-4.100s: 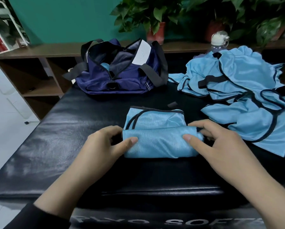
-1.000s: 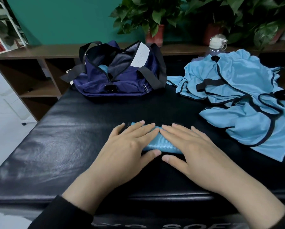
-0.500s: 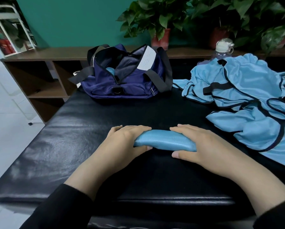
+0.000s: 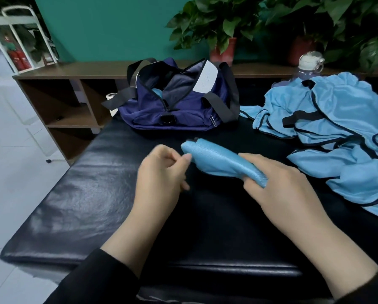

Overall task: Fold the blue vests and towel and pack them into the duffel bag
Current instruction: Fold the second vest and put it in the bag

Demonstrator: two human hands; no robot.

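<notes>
A rolled-up light blue vest (image 4: 218, 160) is lifted off the black padded bench (image 4: 96, 194), its far end tilted up toward the bag. My right hand (image 4: 280, 185) grips the roll's near end, fingers curled round it. My left hand (image 4: 161, 170) is just left of the roll, its fingers loosely curled, the fingertips next to the fabric but not clearly holding it. The navy duffel bag (image 4: 172, 106) stands unzipped at the bench's far side, with blue fabric showing inside. A heap of unfolded blue vests (image 4: 337, 132) with black trim lies on the right.
A clear water bottle (image 4: 308, 64) with a white cap stands behind the vest heap. Potted plants (image 4: 221, 29) sit on a low brown shelf (image 4: 63, 102) along the green wall. White tiled floor lies left of the bench.
The vest was rolled tight under both hands on the bench. Now my right hand has lifted the roll toward the bag, and my left hand has come off it.
</notes>
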